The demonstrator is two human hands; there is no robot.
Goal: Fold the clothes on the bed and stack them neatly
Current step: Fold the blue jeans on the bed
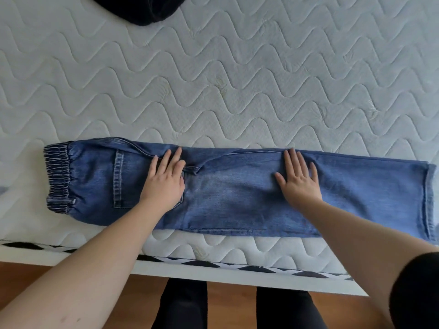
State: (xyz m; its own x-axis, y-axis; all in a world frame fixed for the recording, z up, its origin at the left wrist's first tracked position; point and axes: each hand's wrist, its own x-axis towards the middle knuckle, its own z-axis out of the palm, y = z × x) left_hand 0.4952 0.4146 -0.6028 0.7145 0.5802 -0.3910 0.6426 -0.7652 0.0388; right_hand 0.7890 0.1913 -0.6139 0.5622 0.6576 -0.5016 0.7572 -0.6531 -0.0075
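Note:
A pair of blue jeans (237, 191) lies flat along the near edge of the white quilted mattress (237, 79). The legs are folded one over the other, with the elastic waistband at the left and the hems at the right. My left hand (165, 180) rests flat with straight fingers on the seat area, beside the back pocket. My right hand (299, 179) presses flat on the legs about mid-length, its fingers spread. Neither hand grips the cloth.
A dark garment (140, 8) lies at the far top edge of the mattress. The bed's near edge has a white frame with black and white trim (213, 264). Below it are a wooden floor and my dark-trousered legs (183, 305).

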